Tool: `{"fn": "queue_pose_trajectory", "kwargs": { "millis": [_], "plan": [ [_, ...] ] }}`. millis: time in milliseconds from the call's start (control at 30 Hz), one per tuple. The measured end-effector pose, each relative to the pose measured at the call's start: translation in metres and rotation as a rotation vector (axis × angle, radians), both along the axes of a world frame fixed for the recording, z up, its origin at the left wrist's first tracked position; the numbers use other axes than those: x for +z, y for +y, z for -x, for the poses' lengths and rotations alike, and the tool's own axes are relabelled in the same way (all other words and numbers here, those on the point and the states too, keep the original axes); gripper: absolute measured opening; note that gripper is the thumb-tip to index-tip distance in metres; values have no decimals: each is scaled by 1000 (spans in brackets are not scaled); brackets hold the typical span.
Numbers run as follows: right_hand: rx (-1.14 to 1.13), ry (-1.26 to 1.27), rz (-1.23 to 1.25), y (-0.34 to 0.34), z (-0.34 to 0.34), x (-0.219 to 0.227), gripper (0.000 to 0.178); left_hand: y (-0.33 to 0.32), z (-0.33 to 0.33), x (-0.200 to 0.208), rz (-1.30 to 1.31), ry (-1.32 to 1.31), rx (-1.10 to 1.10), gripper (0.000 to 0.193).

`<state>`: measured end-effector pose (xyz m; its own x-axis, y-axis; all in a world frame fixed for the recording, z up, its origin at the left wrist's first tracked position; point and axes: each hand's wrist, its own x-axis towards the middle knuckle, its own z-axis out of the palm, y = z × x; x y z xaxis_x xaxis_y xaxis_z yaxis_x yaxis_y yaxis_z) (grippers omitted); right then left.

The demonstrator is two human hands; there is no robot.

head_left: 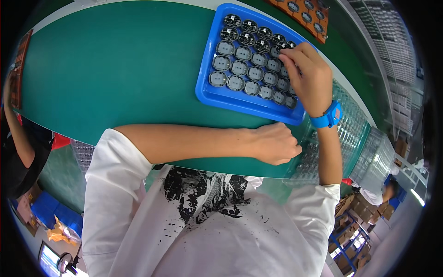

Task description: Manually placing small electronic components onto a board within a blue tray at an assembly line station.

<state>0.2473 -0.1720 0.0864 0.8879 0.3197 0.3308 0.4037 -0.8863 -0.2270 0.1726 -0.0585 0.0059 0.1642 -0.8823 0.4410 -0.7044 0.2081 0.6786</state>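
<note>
A blue plastic tray (203,85) holds rows of small round parts. Those in the two far rows have black circuit boards (247,39) on top, while the nearer ones are bare grey round housings (239,68). My right hand (311,76), with a blue wrist strap (328,115), reaches over the tray's right side. Its thumb and forefinger are pinched on a small round circuit board (281,46) in the second row. In front of the tray, my left hand (277,144) rests on the green table as a loose fist. Its palm and fingertips are hidden, so any contents cannot be seen.
Clear plastic blister trays (350,124) lie on the green table (115,64) to the right. An orange-brown holder with round parts (304,14) stands beyond the blue tray. Another person's arm (18,134) is at the far left, beside a similar brown holder (20,69).
</note>
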Motion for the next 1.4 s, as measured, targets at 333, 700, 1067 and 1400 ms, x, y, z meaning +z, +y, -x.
{"fn": "queue_pose_trajectory", "kwargs": {
  "millis": [333,700,1067,1400],
  "plan": [
    [11,-90,59,3,1,2,6,0,0,1,2,16,-1,14],
    [22,-36,58,2,-2,-6,5,1,0,0,17,-6,-4,15],
    [1,-11,89,1,0,-6,5,1,0,2,-3,-27,-10,17],
    [34,62,-4,0,-3,-2,10,1,-1,0,31,-2,9,15]
  ]
}}
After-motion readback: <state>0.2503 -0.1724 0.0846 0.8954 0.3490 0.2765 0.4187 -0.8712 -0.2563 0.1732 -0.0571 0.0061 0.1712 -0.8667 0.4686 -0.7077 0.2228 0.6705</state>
